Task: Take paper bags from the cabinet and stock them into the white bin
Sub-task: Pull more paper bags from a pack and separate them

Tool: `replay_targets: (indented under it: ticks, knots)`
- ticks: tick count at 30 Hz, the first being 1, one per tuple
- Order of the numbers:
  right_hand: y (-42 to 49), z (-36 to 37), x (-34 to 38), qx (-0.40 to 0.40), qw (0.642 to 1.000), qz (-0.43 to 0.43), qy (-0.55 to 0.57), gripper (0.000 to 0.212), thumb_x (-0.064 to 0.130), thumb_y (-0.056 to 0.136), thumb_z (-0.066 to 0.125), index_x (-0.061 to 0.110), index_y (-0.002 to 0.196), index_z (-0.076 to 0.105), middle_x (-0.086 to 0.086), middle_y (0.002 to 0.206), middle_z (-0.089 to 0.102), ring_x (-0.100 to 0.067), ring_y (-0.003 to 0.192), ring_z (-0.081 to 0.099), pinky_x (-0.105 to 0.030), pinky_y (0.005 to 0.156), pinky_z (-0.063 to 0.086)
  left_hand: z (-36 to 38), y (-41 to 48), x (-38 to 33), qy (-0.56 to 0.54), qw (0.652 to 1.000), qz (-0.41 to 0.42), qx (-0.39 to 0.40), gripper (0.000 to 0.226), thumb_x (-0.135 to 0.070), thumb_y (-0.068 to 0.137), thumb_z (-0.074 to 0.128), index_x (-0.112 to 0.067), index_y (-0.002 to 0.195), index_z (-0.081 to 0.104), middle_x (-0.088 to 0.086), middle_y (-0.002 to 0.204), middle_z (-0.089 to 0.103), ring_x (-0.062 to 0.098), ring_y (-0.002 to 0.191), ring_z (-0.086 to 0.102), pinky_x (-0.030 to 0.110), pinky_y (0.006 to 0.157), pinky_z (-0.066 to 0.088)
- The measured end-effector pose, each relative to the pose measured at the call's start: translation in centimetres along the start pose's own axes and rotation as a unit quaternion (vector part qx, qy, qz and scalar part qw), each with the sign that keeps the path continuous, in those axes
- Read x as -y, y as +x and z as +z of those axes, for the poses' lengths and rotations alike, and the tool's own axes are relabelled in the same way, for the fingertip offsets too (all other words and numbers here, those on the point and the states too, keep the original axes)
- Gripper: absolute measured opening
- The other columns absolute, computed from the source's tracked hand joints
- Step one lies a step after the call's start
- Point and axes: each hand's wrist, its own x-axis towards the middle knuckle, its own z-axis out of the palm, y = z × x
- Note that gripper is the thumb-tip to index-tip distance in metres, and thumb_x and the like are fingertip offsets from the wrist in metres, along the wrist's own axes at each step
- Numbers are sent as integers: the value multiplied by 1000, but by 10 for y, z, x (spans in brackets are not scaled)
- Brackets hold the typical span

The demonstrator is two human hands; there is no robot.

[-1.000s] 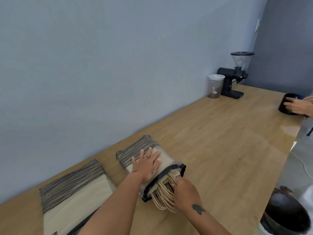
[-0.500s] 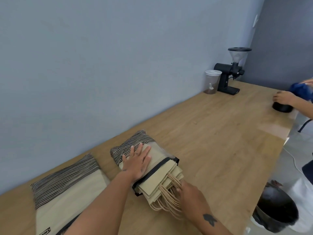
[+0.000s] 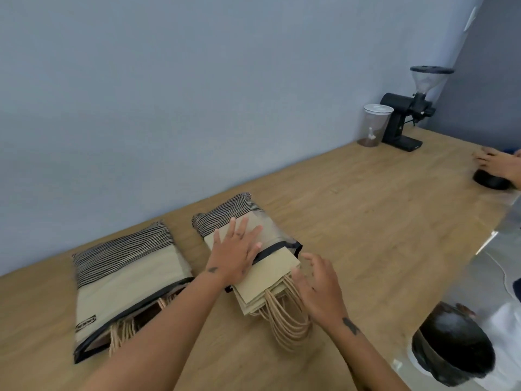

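Note:
Two clear plastic pouches with black trim lie on the wooden counter [image 3: 366,221], each stuffed with kraft paper bags. My left hand [image 3: 235,249] presses flat, fingers spread, on the right pouch [image 3: 270,235]. A stack of paper bags [image 3: 267,280] sticks half out of that pouch's mouth, its twisted paper handles [image 3: 284,323] fanned toward me. My right hand [image 3: 318,286] hovers with loose fingers over the right side of the stack, touching its edge. The left pouch [image 3: 127,277] lies untouched, with handles poking from its mouth. No white bin or cabinet is visible.
A black coffee grinder [image 3: 406,119] and a lidded clear container [image 3: 375,125] stand at the far end by the wall. Another person's hand [image 3: 496,162] rests on a black object [image 3: 490,179] at the right edge. Below the counter's right edge sits a black bucket [image 3: 454,351].
The stack of paper bags has slid further out of the right pouch toward me. My right hand has let go of the handles and now hovers open beside the stack.

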Motion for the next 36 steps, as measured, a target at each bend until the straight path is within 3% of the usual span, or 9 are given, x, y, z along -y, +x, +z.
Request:
replay_targets:
  ticks: [3, 8, 13, 18, 22, 27, 30, 33, 36]
  knots:
    - [20, 9, 0, 65, 996, 4, 58, 28, 32, 90, 52, 21, 115, 51, 2, 115, 57, -19, 104, 55, -34, 89, 46, 2, -16, -5, -28, 999, -12, 17, 50, -45, 99, 17, -38, 148, 8, -4, 159, -11, 25, 146, -15, 54, 115, -1]
    - [29, 15, 2, 81, 991, 13, 105, 28, 20, 84, 62, 21, 111, 56, 6, 109, 57, -12, 104, 52, -25, 90, 42, 10, -32, -12, -81, 995, -53, 34, 48, -49, 98, 19, -43, 145, 14, -2, 160, -9, 28, 146, -13, 61, 112, 0]
    - [25, 14, -4, 89, 981, 57, 164, 31, 14, 74, 68, 40, 86, 57, 2, 107, 65, -21, 100, 62, -46, 90, 51, 12, -37, -14, -137, 987, -71, 49, 47, -49, 98, 20, -46, 145, 17, -5, 159, -9, 26, 146, -15, 65, 110, 4]
    - [3, 6, -17, 75, 964, 98, 236, 37, 0, 72, 70, 32, 88, 60, -6, 105, 69, -22, 95, 67, -43, 83, 56, 11, -38, -11, -132, 988, -64, 47, 48, -50, 98, 20, -46, 145, 15, -3, 160, -7, 27, 146, -13, 64, 111, 5]
    - [-22, -2, -30, 89, 949, 110, 282, 39, -10, 74, 66, 24, 92, 58, -8, 100, 70, -18, 85, 68, -32, 71, 57, 17, -40, -7, -121, 990, -55, 47, 50, -50, 97, 23, -44, 146, 13, 0, 160, -8, 29, 146, -13, 64, 111, 7]
    - [-42, -8, -36, 101, 938, 115, 312, 39, -13, 76, 62, 21, 95, 56, -5, 94, 70, -14, 80, 68, -27, 65, 58, 26, -53, -14, -142, 987, -73, 4, 55, -50, 96, 31, -41, 146, 11, 1, 159, -13, 28, 146, -14, 57, 114, 8]
    - [-55, -6, -40, 104, 926, 133, 336, 39, -13, 76, 63, 19, 98, 55, -5, 97, 70, -13, 81, 69, -28, 67, 59, 35, -75, -19, -180, 980, -83, -31, 62, -47, 94, 41, -36, 148, 13, 5, 158, -15, 28, 146, -14, 46, 115, 14]
    - [-64, -2, -45, 102, 918, 139, 357, 40, -13, 76, 64, 19, 99, 55, -7, 103, 69, -12, 83, 70, -25, 66, 58, 43, -97, -25, -271, 954, -102, -73, 69, -43, 89, 54, -33, 147, 18, 8, 157, -20, 29, 144, -17, 41, 117, 9]
    - [-70, 1, -46, 112, 921, 126, 352, 41, -9, 77, 64, 23, 101, 55, -7, 112, 66, -17, 95, 66, -24, 69, 57, 51, -113, -34, -339, 927, -129, -95, 75, -41, 85, 62, -33, 147, 21, 10, 157, -20, 26, 146, -9, 33, 116, 9]
